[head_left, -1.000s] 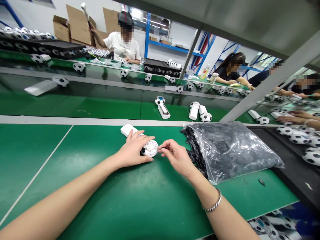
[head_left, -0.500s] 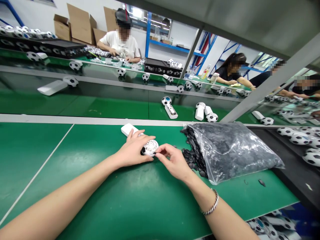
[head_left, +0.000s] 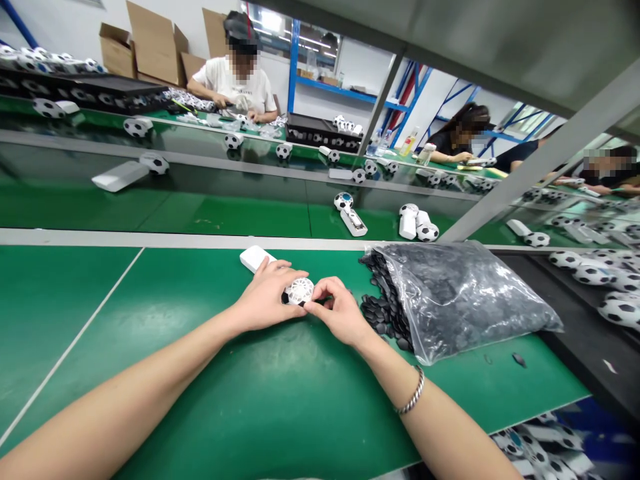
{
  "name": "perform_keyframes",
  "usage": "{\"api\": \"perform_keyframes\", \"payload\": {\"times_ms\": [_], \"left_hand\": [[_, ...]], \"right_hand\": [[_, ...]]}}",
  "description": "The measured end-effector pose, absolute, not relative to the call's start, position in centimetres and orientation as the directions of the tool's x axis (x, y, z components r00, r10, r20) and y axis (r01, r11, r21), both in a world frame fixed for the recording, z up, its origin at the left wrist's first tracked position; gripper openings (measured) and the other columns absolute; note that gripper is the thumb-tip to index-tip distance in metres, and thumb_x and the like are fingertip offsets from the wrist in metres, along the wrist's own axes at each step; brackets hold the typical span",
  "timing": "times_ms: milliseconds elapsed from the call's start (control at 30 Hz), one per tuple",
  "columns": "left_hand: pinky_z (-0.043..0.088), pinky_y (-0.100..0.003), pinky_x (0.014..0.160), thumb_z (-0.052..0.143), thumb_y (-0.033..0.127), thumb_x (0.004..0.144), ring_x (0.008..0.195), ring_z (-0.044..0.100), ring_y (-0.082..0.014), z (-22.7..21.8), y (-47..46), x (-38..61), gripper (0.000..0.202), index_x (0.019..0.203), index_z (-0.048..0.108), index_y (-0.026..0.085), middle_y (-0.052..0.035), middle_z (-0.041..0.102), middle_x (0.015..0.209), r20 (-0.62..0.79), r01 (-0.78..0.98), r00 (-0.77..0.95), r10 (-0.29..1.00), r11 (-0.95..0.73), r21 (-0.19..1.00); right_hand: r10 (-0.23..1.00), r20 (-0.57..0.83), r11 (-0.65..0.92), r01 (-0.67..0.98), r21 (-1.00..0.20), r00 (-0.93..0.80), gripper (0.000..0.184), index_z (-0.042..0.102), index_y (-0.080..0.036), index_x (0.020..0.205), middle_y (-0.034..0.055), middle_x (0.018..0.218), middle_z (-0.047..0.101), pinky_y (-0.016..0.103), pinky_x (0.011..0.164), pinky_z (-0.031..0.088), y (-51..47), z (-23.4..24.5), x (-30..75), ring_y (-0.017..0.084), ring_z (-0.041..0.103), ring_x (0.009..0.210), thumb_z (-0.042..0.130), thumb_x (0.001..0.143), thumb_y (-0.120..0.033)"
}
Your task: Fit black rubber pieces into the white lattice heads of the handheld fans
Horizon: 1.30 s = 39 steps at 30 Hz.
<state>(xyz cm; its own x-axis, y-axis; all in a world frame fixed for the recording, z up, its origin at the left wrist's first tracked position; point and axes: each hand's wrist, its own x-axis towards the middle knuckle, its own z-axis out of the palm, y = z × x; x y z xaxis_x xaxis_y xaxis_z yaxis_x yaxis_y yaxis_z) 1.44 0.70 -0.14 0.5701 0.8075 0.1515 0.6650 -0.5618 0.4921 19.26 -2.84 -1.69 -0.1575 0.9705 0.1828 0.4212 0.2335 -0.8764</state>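
A small hand fan with a round white grille head and a white handle lies on the green table. My left hand is wrapped over its neck and holds it down. My right hand pinches at the right edge of the fan head, thumb and fingers closed against it; a small black piece shows at the fingertips. A silver bracelet circles my right wrist.
A clear bag of small black pieces lies just right of my hands, spilling at its left mouth. Football-patterned fans ride the conveyor behind. A black tray of fans sits far right. Other people work at the far benches.
My right hand moved left from beside the fan head until its fingers closed on the head's right edge. The left hand stayed on the fan. Items on the conveyor drifted right.
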Motion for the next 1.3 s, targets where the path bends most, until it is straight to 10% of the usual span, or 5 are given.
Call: {"api": "perform_keyframes", "payload": {"times_ms": [467, 733, 933, 1133, 1300], "left_hand": [[0.012, -0.056, 0.105, 0.065, 0.036, 0.068, 0.129, 0.019, -0.0306, -0.1, 0.0, 1.7, 0.057, 0.121, 0.044, 0.027, -0.0052, 0.047, 0.126, 0.108, 0.577, 0.662, 0.742, -0.596, 0.558], [0.018, -0.045, 0.109, 0.057, 0.015, 0.068, 0.134, 0.009, -0.023, -0.8, -0.4, 2.2, 0.049, 0.115, 0.044, 0.023, -0.0037, 0.044, 0.128, 0.157, 0.424, 0.667, 0.728, -0.545, 0.724], [0.017, -0.045, 0.109, 0.066, 0.021, 0.063, 0.134, 0.01, -0.0257, -1.0, -0.2, 1.9, 0.06, 0.118, 0.041, 0.021, -0.0083, 0.032, 0.136, 0.174, 0.402, 0.643, 0.746, -0.521, 0.753], [0.019, -0.045, 0.108, 0.071, 0.024, 0.06, 0.132, 0.017, -0.0276, -1.5, -0.8, 2.6, 0.055, 0.108, 0.046, 0.02, -0.0099, 0.026, 0.136, 0.16, 0.42, 0.529, 0.833, -0.421, 0.804], [0.019, -0.046, 0.108, 0.069, 0.023, 0.062, 0.132, 0.015, -0.0263, -1.6, -0.4, 2.2, 0.054, 0.11, 0.045, 0.023, -0.0078, 0.025, 0.137, 0.165, 0.382, 0.582, 0.796, -0.447, 0.809]], "right_hand": [[0.986, -0.008, 0.136, 0.837, -0.531, -0.165, 0.011, 0.062, -0.021, 0.079, -0.0005, 0.078, 0.054, 0.024, 0.064, 0.04, -2.1, -1.1, 23.0, 0.013, 0.053, 0.069, 0.068, 0.071, -0.016], [0.962, 0.01, 0.204, 0.697, -0.688, -0.272, 0.008, 0.056, -0.02, 0.076, -0.0064, 0.058, 0.049, 0.02, 0.052, 0.036, -2.4, -0.6, 22.7, 0.009, 0.047, 0.053, 0.06, 0.075, -0.012], [0.948, -0.084, -0.009, 0.237, -0.972, -0.308, 0.014, 0.055, -0.017, 0.087, -0.0019, 0.069, 0.055, 0.023, 0.053, 0.047, -2.8, -0.4, 21.8, 0.012, 0.056, 0.061, 0.06, 0.075, -0.023], [0.901, 0.26, 0.391, 0.39, -0.833, -0.347, 0.012, 0.067, -0.021, 0.086, 0.002, 0.087, 0.061, 0.027, 0.079, 0.044, -2.8, 0.1, 22.1, 0.014, 0.057, 0.084, 0.058, 0.08, -0.016], [0.87, 0.358, 0.484, 0.444, -0.754, -0.34, 0.011, 0.063, -0.02, 0.091, 0.0003, 0.082, 0.063, 0.024, 0.068, 0.045, -3.4, 0.8, 22.1, 0.012, 0.057, 0.073, 0.059, 0.081, -0.015]]}}
